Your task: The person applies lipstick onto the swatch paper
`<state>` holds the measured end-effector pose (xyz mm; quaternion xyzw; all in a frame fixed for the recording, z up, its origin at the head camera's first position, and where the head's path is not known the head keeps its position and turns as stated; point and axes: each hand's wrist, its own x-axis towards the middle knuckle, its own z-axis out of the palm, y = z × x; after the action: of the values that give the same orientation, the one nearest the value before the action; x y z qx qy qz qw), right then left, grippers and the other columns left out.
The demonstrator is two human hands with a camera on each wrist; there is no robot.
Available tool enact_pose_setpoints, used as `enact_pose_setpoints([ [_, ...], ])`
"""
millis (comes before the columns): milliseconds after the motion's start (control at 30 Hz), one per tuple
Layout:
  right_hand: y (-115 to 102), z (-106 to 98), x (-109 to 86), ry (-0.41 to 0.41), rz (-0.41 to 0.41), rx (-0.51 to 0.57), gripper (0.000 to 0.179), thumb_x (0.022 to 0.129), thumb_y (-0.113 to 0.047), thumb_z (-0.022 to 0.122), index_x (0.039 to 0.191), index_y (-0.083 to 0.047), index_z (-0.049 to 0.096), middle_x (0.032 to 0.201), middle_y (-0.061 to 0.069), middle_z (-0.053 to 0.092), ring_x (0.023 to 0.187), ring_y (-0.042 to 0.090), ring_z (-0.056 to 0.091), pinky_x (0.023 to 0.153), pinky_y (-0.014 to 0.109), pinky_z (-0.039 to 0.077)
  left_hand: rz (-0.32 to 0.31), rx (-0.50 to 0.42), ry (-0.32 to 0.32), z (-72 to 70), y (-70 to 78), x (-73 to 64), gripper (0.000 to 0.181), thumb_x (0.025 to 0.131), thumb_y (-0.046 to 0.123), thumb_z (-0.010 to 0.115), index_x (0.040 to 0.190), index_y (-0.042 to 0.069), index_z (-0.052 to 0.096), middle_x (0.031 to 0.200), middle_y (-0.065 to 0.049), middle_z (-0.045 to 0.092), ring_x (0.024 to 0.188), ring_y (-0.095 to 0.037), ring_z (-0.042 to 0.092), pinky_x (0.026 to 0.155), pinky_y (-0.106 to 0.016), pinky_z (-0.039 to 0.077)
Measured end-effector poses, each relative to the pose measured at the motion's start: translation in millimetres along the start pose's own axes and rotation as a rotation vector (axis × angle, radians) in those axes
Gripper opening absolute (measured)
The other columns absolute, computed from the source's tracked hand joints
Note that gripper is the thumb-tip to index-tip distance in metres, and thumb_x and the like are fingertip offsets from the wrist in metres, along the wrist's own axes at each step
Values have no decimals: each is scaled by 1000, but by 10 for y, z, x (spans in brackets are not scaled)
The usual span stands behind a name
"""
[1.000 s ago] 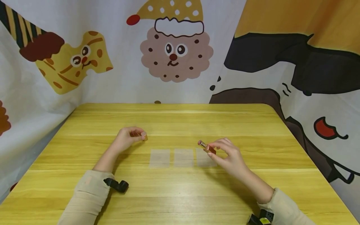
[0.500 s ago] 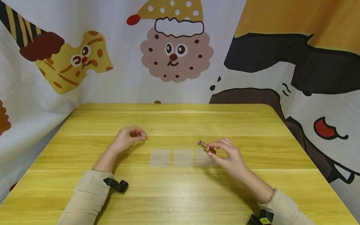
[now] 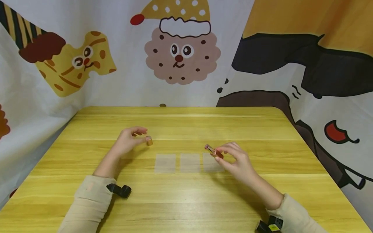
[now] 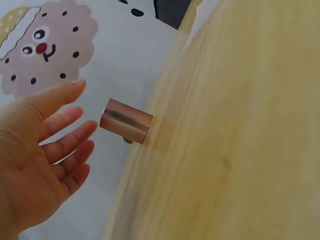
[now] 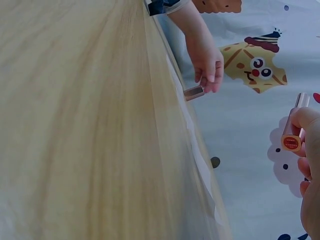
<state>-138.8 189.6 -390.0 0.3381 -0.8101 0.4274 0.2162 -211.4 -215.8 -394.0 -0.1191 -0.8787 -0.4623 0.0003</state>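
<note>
A rose-gold lipstick cap (image 3: pixel 150 141) stands upright on the table at centre left. My left hand (image 3: pixel 128 141) is right beside it, fingers spread; the left wrist view shows a gap between the fingertips (image 4: pixel 80 90) and the cap (image 4: pixel 126 121). On the other side my right hand (image 3: pixel 240 161) pinches an uncapped lipstick (image 3: pixel 217 154) between thumb and fingers. Its pinkish bullet is tilted up and to the left, over the rightmost clear square. In the right wrist view the lipstick's base (image 5: pixel 291 143) shows a round red label.
Three thin translucent squares lie in a row at mid-table: a left one (image 3: pixel 165 163), a middle one (image 3: pixel 190 163) and a right one (image 3: pixel 210 164) partly hidden by the right hand. A cartoon-printed curtain (image 3: pixel 125 90) hangs behind the wooden table (image 3: pixel 186 207).
My left fingers have let go of the cap and opened away from it, leaving it standing on the table. The right hand holds the lipstick in the same place as before.
</note>
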Motion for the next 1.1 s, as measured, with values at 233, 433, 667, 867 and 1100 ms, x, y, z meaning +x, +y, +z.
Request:
enact_pose_setpoints([
  [233,-7,2,12,3,-5,7,34,72,7,79,102,-7,71,97,0,68,92,16,57,82,22,46,44,-21,26,4,131,0,40,86,18,73,121,-1,62,117,-17,63,108,-33,52,95,-50,35],
  [433,-14,3,11,4,-11,9,35,72,8,79,103,-6,71,98,2,68,93,16,56,82,22,46,79,-53,69,-1,236,-20,38,86,18,74,119,2,64,115,-17,64,108,-31,53,96,-49,35],
  [667,-23,-7,9,10,-5,8,35,71,7,79,102,-6,71,98,1,68,93,16,57,84,21,46,146,-67,111,7,392,-50,40,85,22,75,119,4,64,112,-12,65,103,-25,53,96,-48,36],
  [867,-102,-16,40,24,-17,4,35,68,13,78,99,-1,70,95,6,68,91,18,57,84,19,45,173,-111,105,30,547,-69,40,85,19,75,120,4,64,112,-10,66,104,-24,53,97,-45,35],
  [1100,-245,-35,94,37,-38,1,35,65,18,76,95,3,68,92,10,67,87,20,56,81,19,45,192,-186,77,108,699,-74,39,85,18,75,120,5,64,112,-10,66,106,-26,53,94,-42,40],
])
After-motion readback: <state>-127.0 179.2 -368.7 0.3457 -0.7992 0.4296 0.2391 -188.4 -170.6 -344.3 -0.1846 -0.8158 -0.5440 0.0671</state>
